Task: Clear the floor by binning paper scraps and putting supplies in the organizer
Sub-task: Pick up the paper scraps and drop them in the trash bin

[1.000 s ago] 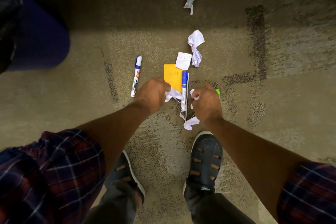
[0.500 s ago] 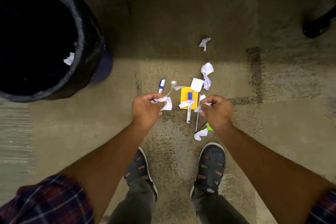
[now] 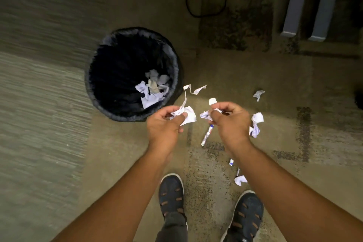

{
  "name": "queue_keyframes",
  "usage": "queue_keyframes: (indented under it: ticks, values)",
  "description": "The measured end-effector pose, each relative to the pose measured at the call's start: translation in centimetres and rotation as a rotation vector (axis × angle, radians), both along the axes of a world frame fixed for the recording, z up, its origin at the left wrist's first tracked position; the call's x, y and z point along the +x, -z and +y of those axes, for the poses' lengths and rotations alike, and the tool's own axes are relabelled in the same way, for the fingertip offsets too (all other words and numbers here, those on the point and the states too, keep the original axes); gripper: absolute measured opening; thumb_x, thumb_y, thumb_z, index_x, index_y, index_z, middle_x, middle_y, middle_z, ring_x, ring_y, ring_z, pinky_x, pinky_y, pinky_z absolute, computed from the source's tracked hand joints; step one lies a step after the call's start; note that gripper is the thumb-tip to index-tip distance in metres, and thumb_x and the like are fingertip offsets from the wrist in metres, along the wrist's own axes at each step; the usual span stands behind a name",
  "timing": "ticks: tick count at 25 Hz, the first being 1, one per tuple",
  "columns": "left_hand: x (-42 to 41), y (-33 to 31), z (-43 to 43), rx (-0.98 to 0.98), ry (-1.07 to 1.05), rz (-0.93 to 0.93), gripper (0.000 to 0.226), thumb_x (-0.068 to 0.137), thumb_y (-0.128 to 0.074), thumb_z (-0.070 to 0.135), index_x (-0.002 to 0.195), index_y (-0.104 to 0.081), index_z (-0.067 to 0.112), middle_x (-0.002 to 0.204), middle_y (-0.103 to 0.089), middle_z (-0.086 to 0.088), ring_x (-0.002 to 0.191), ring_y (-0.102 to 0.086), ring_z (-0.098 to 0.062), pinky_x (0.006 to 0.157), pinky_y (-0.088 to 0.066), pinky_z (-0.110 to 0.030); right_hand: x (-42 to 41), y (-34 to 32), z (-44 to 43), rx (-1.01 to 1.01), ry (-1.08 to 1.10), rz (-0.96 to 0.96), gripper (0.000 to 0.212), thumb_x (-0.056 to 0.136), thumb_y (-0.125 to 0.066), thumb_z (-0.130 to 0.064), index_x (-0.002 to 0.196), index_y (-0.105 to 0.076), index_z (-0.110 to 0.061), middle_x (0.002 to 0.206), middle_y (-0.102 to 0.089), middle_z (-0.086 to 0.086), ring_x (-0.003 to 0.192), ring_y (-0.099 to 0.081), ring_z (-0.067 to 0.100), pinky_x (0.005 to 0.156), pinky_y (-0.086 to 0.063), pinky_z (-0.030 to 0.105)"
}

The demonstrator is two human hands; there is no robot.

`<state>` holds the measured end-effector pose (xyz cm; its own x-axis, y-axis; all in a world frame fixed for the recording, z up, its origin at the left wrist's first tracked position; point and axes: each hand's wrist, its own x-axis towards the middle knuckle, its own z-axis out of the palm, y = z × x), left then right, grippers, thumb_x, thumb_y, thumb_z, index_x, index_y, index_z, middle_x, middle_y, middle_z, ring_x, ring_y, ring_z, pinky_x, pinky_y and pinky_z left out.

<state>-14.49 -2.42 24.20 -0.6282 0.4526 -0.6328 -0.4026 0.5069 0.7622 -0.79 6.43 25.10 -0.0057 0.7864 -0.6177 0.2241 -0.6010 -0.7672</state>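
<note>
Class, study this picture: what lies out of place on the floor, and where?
Crumpled paper scraps litter the carpet right of the bin, and a marker lies loose between the left hand and right hand, which grip more scraps, not yet binned.

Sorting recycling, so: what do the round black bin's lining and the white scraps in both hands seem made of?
The round black bin's lining looks like thin glossy plastic film: wrinkled folds catch light at the rim. The crumpled white scraps in the left hand and right hand look like matt paper: sharp creases, torn edges, a curling strip.
</note>
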Motion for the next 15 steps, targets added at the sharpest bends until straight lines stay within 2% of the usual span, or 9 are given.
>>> queue_keyframes:
  ticks: [2, 4, 6, 8, 10, 13, 15]
  values:
    - [-2.9, -1.5, 0.0, 0.017, -0.081, 0.036, 0.016, 0.083, -0.084, 0.008, 0.097, -0.078, 0.015, 0.079, -0.074, -0.001, 0.062, -0.063, -0.013, 0.049, -0.052, -0.022, -4.0, -1.5, 0.2, 0.015, -0.023, 0.07, 0.014, 0.083, -0.073, 0.007, 0.085, -0.077, -0.006, 0.073, -0.075, 0.005, 0.066, -0.071, 0.017, 0.067, -0.065, 0.034]
    - [-5.5, -2.3, 0.0, 0.005, -0.14, 0.067, 0.017, 0.084, -0.083, 0.01, 0.099, -0.076, 0.015, 0.089, -0.076, -0.013, 0.063, -0.065, -0.014, 0.048, -0.052, -0.021, -7.7, -2.3, 0.4, 0.023, -0.046, 0.095, 0.013, 0.083, -0.073, 0.006, 0.084, -0.076, -0.007, 0.078, -0.076, 0.011, 0.065, -0.07, 0.016, 0.066, -0.065, 0.034]
    - [-7.8, -2.6, 0.1, -0.028, -0.188, 0.076, 0.02, 0.085, -0.082, 0.011, 0.103, -0.075, 0.016, 0.097, -0.078, -0.017, 0.063, -0.069, -0.012, 0.048, -0.054, -0.021, -10.8, -2.8, 0.2, 0.019, -0.071, 0.115, 0.015, 0.083, -0.072, 0.005, 0.082, -0.076, -0.01, 0.083, -0.077, 0.017, 0.065, -0.071, 0.015, 0.063, -0.062, 0.029]
    - [-9.7, -2.8, 0.2, -0.046, -0.231, 0.053, 0.023, 0.086, -0.081, 0.011, 0.107, -0.074, 0.017, 0.102, -0.078, -0.016, 0.065, -0.072, -0.014, 0.05, -0.056, -0.022, -13.1, -3.1, -0.2, -0.003, -0.09, 0.127, 0.019, 0.082, -0.073, 0.004, 0.079, -0.076, -0.014, 0.079, -0.077, 0.011, 0.061, -0.072, 0.013, 0.061, -0.062, 0.027]
    - [-10.9, -3.1, 0.4, -0.048, -0.268, 0.015, 0.029, 0.086, -0.081, 0.01, 0.112, -0.072, 0.018, 0.105, -0.078, -0.012, 0.07, -0.076, -0.019, 0.054, -0.06, -0.025, -14.5, -3.2, -0.4, -0.024, -0.096, 0.128, 0.02, 0.081, -0.074, 0.003, 0.079, -0.076, -0.017, 0.074, -0.076, 0.002, 0.062, -0.073, 0.015, 0.065, -0.065, 0.032]
    - [-12.2, -3.1, 0.3, -0.002, -0.282, -0.049, 0.046, 0.085, -0.082, 0.01, 0.126, -0.068, 0.023, 0.111, -0.075, 0.001, 0.085, -0.08, -0.021, 0.068, -0.067, -0.036, -15.5, -3.2, -0.4, -0.068, -0.099, 0.187, 0.022, 0.083, -0.077, -0.001, 0.092, -0.075, -0.021, 0.092, -0.075, 0.0, 0.076, -0.078, 0.016, 0.068, -0.066, 0.033]
    - [-12.6, -3.0, 0.2, 0.011, -0.272, -0.057, 0.049, 0.085, -0.082, 0.012, 0.129, -0.066, 0.029, 0.115, -0.072, 0.005, 0.092, -0.08, -0.02, 0.072, -0.068, -0.039, -15.4, -3.2, -0.2, -0.066, -0.113, 0.201, 0.026, 0.085, -0.078, -0.004, 0.104, -0.074, -0.021, 0.103, -0.071, -0.003, 0.082, -0.078, 0.012, 0.068, -0.065, 0.03]
